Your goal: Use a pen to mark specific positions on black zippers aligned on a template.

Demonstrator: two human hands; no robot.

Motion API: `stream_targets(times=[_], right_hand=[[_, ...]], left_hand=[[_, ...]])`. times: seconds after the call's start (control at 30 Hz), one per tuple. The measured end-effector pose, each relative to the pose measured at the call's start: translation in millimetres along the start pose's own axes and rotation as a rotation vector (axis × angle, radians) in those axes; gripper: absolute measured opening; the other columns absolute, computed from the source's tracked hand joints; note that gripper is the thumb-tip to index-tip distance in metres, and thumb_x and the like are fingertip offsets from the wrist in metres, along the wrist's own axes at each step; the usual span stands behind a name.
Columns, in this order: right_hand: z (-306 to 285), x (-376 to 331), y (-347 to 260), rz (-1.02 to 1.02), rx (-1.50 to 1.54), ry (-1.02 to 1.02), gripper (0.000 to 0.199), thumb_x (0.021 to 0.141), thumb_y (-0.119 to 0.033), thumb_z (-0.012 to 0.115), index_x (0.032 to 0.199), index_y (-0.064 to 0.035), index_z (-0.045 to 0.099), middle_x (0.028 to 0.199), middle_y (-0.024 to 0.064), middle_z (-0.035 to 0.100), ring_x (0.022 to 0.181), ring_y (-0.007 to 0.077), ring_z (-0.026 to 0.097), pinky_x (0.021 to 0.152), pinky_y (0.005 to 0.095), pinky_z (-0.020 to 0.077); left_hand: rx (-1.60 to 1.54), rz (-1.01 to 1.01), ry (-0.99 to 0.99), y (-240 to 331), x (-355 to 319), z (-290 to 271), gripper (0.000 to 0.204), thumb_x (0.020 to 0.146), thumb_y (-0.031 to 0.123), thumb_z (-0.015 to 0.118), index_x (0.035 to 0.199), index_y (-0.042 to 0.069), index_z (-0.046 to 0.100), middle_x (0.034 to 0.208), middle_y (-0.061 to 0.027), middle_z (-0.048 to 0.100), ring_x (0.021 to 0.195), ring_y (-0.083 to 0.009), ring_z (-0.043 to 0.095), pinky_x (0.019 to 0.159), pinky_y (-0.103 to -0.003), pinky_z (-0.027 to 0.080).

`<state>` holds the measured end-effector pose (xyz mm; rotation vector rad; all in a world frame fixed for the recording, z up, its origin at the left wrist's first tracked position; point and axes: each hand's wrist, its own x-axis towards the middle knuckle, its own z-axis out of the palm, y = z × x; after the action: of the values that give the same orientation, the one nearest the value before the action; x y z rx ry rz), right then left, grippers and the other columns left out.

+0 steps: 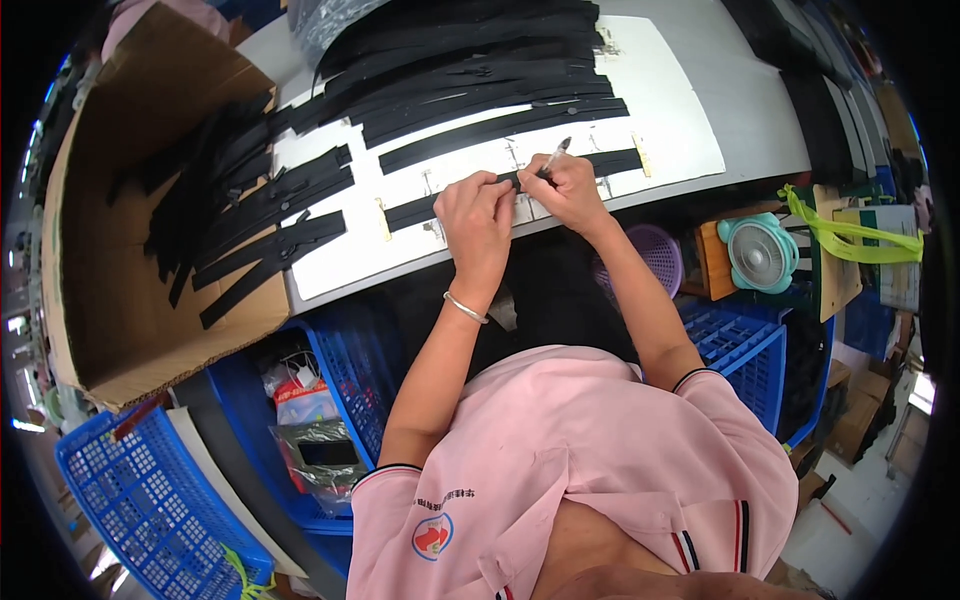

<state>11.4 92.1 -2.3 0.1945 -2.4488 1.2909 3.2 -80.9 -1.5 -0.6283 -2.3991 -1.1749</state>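
A black fabric strip lies lengthwise across a white board on the table, between two yellowish marks. My left hand rests on this strip, its fingers bent and pressed together against it. Just to the right, my right hand grips a pen with a clear barrel, its upper end pointing up and away. The pen's tip is hidden by my fingers, close to the strip. Beyond my hands lies another single black strip with a small round dark piece near its right end, and past it a thick layer of black strips.
At the left, an open cardboard box lies against the board, with loose black strips spilling from it. Blue crates stand under the table's near edge. To the right are a purple basket and a small teal fan.
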Motion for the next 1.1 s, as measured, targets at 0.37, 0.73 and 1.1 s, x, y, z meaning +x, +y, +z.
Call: stream_targets(times=[0.37,0.73,1.1], right_hand=[[-73.0,-10.8,41.8,0.377,0.188,0.301,0.025,0.102,-0.014,0.061,0.085,0.0016,0.071,0.080,0.0023,0.069,0.070,0.0066,0.055,0.065,0.0224,0.0442],[-67.5,-9.9,51.4,0.293,0.251,0.283,0.021,0.098,-0.015,0.067,0.087,0.0029,0.072,0.072,0.0054,0.070,0.065,0.0081,0.061,0.060,0.0253,0.0474],[-69.6,-14.3,48.6,0.277,0.097,0.246,0.020,0.098,-0.010,0.065,0.085,0.0042,0.071,0.078,0.0058,0.071,0.070,0.0096,0.064,0.063,0.0262,0.0492]], left_hand=[[0.034,-0.022,-0.040,5.1,-1.5,1.3,0.010,0.084,0.007,0.077,0.093,0.007,0.074,0.104,-0.0043,0.068,0.101,-0.0251,0.060,0.095,-0.041,0.040],[-0.147,0.128,-0.126,49.7,27.9,72.9,0.013,0.084,0.013,0.078,0.095,0.007,0.077,0.102,-0.0035,0.070,0.102,-0.0245,0.061,0.094,-0.039,0.041],[-0.076,0.104,-0.134,52.8,23.9,82.5,0.013,0.080,0.010,0.078,0.093,0.008,0.076,0.103,-0.0019,0.068,0.103,-0.0241,0.059,0.095,-0.039,0.040]])
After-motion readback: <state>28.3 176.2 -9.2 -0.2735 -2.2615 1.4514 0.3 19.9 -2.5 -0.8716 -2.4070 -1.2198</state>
